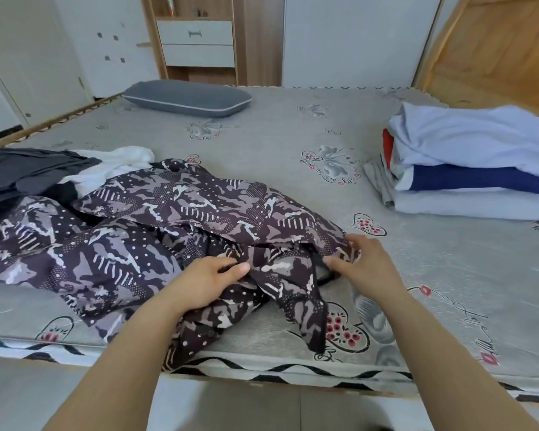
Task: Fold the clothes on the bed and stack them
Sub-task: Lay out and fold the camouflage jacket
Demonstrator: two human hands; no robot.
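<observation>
Head view, looking down across the bed (280, 144), and both hands are on the patterned garment (156, 225), a dark purple piece with pale camouflage shapes, spread rumpled over the near left of the mattress with one end hanging over the front edge. Left hand (207, 283) pinches a fold of the cloth between thumb and curled fingers. Right hand (363, 264) grips the garment's right edge, fingers curled into the fabric beside a dark trim. Far right, the folded stack (470, 163) sits well apart: white, navy, red and pale blue layers. Behind the garment on the left lie a white garment (119, 164) and dark grey clothes (28, 169). A grey pillow (187, 98) rests at the far side.
</observation>
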